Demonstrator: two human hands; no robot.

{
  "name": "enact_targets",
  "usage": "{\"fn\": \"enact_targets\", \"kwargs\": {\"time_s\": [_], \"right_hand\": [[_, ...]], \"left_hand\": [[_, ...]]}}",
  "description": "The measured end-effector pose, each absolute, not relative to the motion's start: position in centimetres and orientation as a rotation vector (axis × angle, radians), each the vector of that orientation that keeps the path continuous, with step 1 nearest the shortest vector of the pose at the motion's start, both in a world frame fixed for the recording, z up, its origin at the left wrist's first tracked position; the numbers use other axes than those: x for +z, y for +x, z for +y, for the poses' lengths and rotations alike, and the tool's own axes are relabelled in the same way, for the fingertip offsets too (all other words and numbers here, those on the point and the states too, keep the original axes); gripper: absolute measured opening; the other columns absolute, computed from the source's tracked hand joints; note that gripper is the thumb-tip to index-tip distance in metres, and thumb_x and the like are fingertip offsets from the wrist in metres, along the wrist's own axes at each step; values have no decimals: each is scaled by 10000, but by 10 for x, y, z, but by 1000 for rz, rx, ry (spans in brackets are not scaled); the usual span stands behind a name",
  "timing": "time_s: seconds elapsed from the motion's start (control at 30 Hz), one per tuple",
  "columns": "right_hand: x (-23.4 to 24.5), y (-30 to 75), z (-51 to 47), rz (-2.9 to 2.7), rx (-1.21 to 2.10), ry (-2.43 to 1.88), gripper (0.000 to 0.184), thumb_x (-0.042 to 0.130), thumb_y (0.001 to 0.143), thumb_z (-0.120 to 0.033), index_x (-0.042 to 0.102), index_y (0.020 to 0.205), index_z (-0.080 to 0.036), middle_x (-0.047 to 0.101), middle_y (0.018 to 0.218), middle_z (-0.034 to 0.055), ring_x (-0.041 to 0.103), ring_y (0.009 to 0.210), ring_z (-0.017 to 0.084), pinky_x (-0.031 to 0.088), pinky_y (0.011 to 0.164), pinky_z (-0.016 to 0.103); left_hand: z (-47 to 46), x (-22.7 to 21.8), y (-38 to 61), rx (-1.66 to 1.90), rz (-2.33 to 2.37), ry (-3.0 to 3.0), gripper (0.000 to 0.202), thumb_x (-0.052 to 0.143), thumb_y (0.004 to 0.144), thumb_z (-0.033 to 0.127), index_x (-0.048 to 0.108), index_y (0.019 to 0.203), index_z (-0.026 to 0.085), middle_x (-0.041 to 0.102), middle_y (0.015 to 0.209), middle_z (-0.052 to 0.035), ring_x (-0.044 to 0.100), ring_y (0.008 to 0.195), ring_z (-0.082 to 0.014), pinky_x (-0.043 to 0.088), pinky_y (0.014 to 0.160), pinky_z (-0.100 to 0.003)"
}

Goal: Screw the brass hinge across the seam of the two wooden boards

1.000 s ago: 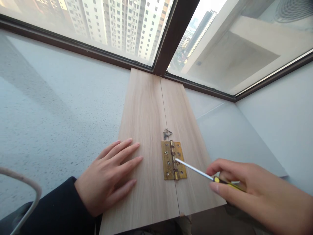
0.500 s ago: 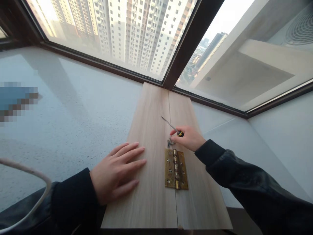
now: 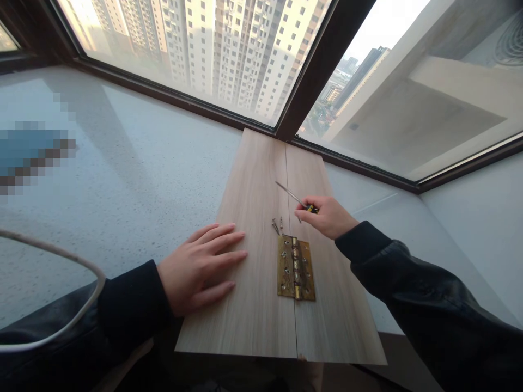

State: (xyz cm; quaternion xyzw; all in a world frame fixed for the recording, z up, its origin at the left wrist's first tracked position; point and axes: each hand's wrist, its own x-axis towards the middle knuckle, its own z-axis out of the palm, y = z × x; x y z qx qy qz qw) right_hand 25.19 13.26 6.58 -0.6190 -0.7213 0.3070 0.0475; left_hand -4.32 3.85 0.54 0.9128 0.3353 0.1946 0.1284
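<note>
My left hand (image 3: 204,267) lies flat with fingers spread on the left wooden board (image 3: 253,305). My right hand (image 3: 329,216) is closed round the yellow-and-black handle of a screwdriver (image 3: 289,191), its shaft slanting up and left over the boards. A small screw (image 3: 299,220) appears pinched at the thumb tip. Below that hand, a brass hinge (image 3: 296,268) lies open across the seam, one leaf on the left board and one on the right board (image 3: 335,316). A few loose screws (image 3: 275,225) lie just above the hinge's left leaf.
Both boards rest on a speckled white sill (image 3: 163,179) and jut past its front edge. A dark window frame (image 3: 288,128) borders their far end. At the left, a white cable (image 3: 61,253) loops over my sleeve, and a blurred-out blue object (image 3: 32,155) lies farther back.
My right hand has lifted off the screw pile with the screwdriver, apparently bringing a screw along. The remaining screws lie more spread out. My left hand stays on the board; the view has shifted slightly.
</note>
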Motion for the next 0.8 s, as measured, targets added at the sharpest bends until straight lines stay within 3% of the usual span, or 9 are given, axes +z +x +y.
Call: {"fn": "enact_targets", "kwargs": {"time_s": [0.37,0.5,0.6,0.8], "right_hand": [[51,293,47,-1410,1443,-1671,268,497,915,-351,532,1045,-119,559,889,36,554,687,106,496,583,244],[56,269,13,-1260,1632,-1597,260,507,896,-381,516,918,-122,521,714,-17,409,447,35,357,394,155],[56,246,-8,-1169,1731,-1567,277,576,796,-410,460,812,-159,527,649,-28,318,352,24,258,335,161],[52,219,-21,-1148,1680,-1649,303,593,769,-433,467,813,-161,580,694,15,361,368,39,254,351,177]], "left_hand": [[38,3,-43,571,981,2642,432,532,817,369,515,1233,252,409,1400,-48,307,1317,-271,276,1069,-513],[38,5,-43,540,980,2647,432,522,822,369,515,1235,247,410,1399,-51,309,1316,-270,274,1069,-510],[38,5,-43,539,976,2650,427,513,829,370,514,1238,246,407,1401,-51,301,1321,-265,265,1075,-505],[39,4,-44,566,966,2651,424,514,828,377,524,1229,240,413,1396,-61,314,1312,-273,270,1071,-497]]}}
